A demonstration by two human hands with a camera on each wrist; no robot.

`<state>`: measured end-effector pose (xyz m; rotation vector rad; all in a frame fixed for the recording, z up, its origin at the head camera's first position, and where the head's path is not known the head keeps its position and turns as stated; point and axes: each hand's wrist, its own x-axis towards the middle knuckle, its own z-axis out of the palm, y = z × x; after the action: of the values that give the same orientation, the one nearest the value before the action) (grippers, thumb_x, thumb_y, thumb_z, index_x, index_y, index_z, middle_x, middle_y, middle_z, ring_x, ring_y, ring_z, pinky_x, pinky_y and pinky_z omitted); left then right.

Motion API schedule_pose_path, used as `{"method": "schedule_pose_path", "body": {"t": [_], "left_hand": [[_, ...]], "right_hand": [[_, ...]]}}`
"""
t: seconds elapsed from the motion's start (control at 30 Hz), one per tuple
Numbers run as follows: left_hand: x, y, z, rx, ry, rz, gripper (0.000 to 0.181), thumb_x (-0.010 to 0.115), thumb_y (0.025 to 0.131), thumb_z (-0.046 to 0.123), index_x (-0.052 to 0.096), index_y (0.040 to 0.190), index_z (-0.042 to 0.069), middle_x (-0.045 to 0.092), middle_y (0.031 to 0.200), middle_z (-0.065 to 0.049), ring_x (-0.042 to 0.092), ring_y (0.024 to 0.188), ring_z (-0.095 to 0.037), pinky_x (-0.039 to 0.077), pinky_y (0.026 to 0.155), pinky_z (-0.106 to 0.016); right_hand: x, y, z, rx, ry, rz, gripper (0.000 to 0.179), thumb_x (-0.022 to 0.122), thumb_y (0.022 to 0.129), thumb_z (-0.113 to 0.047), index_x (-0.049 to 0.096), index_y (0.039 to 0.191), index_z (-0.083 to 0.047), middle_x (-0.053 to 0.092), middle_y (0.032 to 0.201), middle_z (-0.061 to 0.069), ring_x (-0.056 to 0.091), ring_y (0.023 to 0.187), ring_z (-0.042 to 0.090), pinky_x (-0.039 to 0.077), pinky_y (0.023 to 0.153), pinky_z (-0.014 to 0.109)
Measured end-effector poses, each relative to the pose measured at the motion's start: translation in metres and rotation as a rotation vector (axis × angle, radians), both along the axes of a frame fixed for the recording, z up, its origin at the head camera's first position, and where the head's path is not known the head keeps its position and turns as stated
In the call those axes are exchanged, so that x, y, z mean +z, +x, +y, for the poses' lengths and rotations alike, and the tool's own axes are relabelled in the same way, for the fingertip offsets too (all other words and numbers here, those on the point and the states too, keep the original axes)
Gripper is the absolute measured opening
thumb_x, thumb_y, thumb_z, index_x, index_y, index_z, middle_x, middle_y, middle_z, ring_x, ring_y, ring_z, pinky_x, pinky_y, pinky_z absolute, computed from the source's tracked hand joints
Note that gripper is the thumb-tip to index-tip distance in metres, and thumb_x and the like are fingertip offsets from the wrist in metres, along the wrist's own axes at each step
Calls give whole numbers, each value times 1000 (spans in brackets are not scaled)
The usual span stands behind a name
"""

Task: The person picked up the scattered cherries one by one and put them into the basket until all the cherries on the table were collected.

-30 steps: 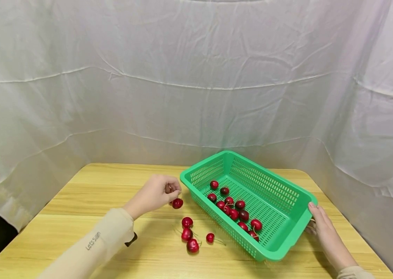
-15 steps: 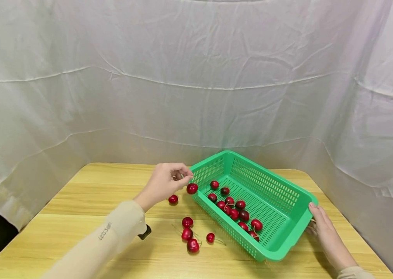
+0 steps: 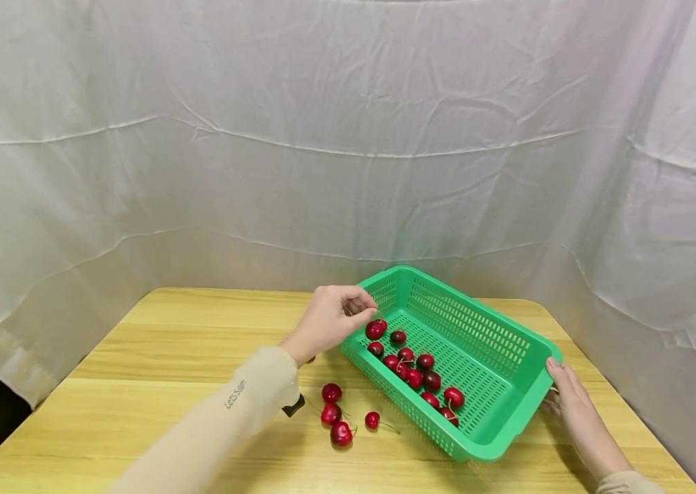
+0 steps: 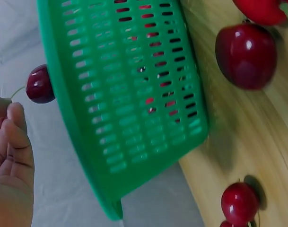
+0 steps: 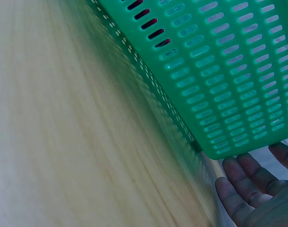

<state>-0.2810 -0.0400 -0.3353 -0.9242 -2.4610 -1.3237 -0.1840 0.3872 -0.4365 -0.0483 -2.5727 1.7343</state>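
One rectangular, perforated green plastic basket stands on the pale wood-grain bench. Both hands are occupied. The left hand pinches one round, glossy dark-red cherry by its thin stem, hanging it over the basket's left end. The right hand holds the opposite end, thumb on the rim, fingers beneath. At least eleven similar red cherries are countable inside; the suspended one may obscure another. Five loose cherries lie on the bench: four grouped before the basket, one mostly hidden behind the left wrist.
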Motion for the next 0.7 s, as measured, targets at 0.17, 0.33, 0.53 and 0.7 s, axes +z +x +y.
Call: {"method": "schedule_pose_path", "body": {"t": [0.17,0.33,0.53,0.7], "left_hand": [[-7,-3,13,-22,-30,-19,4,77,98,9,80,100,11,81,94,-3,70,81,-4,60,77,-21],[-14,-4,19,-19,-67,-27,4,77,99,12,81,100,13,80,92,3,69,81,-3,59,79,-20],[-19,-4,21,-21,-82,-40,5,76,100,12,81,101,14,79,93,3,69,82,-3,59,79,-20],[-20,-3,21,-24,-88,-35,5,77,100,12,81,101,14,79,92,3,68,81,-3,58,77,-20]], "right_hand": [[-2,-1,2,1,-1,12,75,19,117,-52,11,164,6,52,131,-13,57,110,-19,50,91,8],[-3,-1,1,0,-9,17,73,19,117,-52,13,163,5,50,132,-10,57,109,-19,50,90,8],[-3,-1,0,-3,-6,30,71,19,117,-51,14,161,5,43,143,9,55,108,-20,50,91,8],[-2,-2,1,-9,-15,29,69,20,117,-49,15,161,4,47,137,-1,56,108,-19,51,90,9]]}}
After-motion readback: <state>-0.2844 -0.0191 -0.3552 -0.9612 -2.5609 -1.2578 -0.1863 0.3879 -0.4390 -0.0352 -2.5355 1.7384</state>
